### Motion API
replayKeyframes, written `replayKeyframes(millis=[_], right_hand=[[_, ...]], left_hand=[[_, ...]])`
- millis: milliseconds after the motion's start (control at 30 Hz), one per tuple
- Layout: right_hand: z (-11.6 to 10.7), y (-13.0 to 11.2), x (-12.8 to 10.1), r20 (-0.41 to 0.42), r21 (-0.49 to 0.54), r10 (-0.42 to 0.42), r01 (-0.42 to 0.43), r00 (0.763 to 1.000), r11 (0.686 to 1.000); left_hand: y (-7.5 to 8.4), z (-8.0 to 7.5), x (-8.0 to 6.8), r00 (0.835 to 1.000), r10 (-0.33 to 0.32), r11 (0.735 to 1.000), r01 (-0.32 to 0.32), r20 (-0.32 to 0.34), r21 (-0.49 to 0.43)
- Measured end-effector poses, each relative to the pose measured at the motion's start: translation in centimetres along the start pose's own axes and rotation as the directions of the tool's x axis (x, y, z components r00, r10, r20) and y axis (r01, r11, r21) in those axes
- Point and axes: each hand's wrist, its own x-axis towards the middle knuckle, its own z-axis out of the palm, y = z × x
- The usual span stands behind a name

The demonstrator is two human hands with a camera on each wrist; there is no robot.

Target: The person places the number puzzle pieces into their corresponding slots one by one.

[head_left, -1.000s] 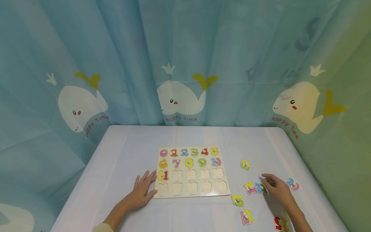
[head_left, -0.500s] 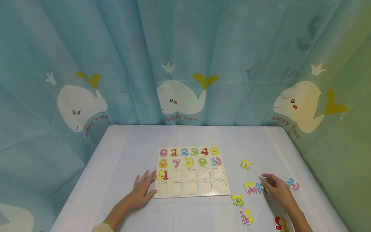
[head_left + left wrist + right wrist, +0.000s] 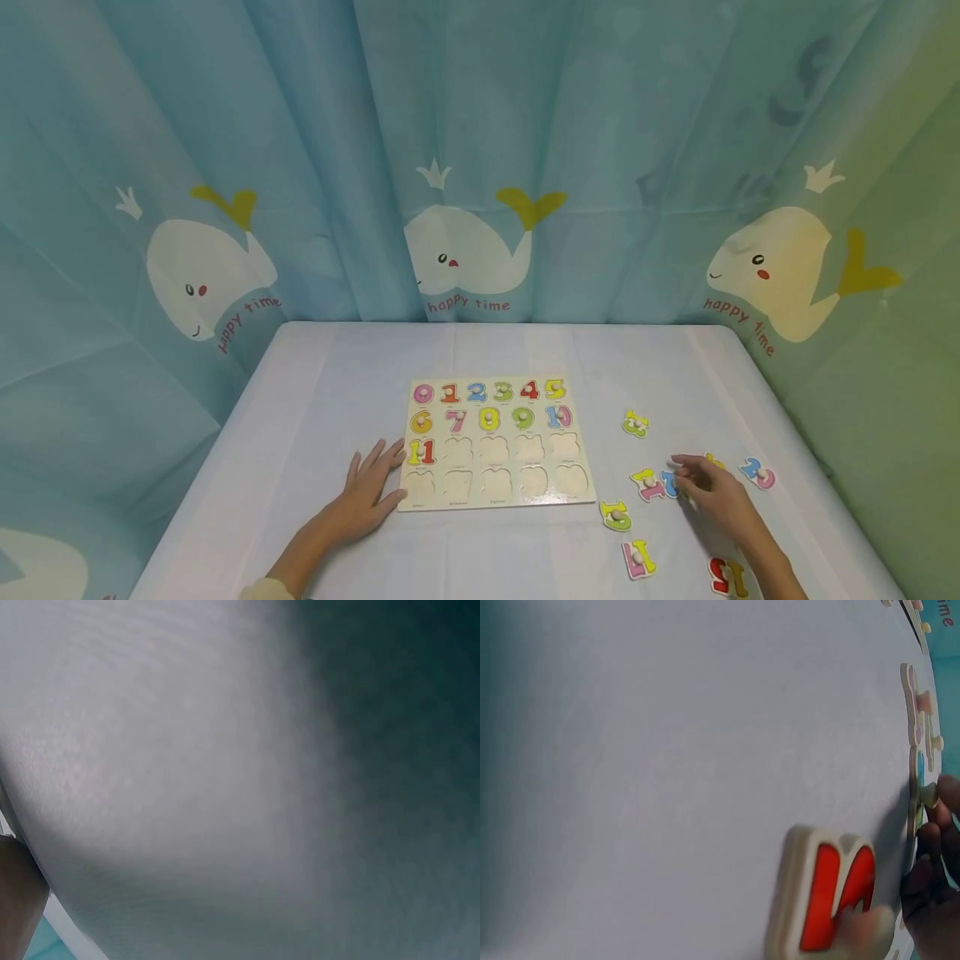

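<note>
1. just under the fingertips of the right hand point(image 3: 716, 492) lies a blue-and-green wooden number piece with a small knob point(image 3: 672, 483); the curled fingers sit on it and seem to pinch its knob, though the hand hides the exact grip.
2. touching that piece on its left is a yellow-and-pink wooden number piece point(image 3: 647, 483), just clear of the fingers.
3. beyond the right hand's knuckles, to its right, rests a blue-and-pink number 20 piece point(image 3: 757, 473), near but apart from the hand.
4. close by the right wrist lies a red-and-yellow number 12 piece point(image 3: 727, 577); the right wrist view shows it large and blurred point(image 3: 821, 900).
5. left of the right forearm sit a green number piece point(image 3: 616, 516) and a pink-and-yellow number piece point(image 3: 638, 559); farther ahead of the hand lies a green-and-yellow number piece point(image 3: 634, 423).
6. flat on the pale blue tablecloth point(image 3: 495, 350), the left hand point(image 3: 367, 492) has relaxed, spread fingers touching the left edge of the pale wooden number puzzle board point(image 3: 491, 496), between the two hands, and grips nothing.
</note>
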Motion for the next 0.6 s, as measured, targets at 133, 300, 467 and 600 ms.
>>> replayKeyframes(millis=[133, 300, 467, 600], right_hand=[[0.03, -0.01, -0.43, 0.046, 0.01, -0.015, 0.014, 0.999, 1.0], [0.06, 0.07, -0.77, 0.079, 0.036, -0.03, 0.027, 0.996, 0.999], [0.1, 0.42, -0.69, 0.063, 0.054, -0.071, 0.068, 0.995, 0.996], [0.11, 0.73, -0.54, 0.038, 0.03, -0.104, 0.102, 0.994, 0.994]], left_hand=[[0.01, -0.08, -0.01, 1.0, 0.005, 1.0, -0.005, -0.006, 0.003], [0.16, -0.1, -0.04, 1.0, 0.007, 1.0, -0.006, -0.01, 0.004], [0.36, -0.09, 0.0, 1.0, 0.01, 1.0, -0.01, -0.024, 0.004], [0.44, -0.11, -0.05, 1.0, 0.003, 1.0, -0.003, -0.026, -0.005]])
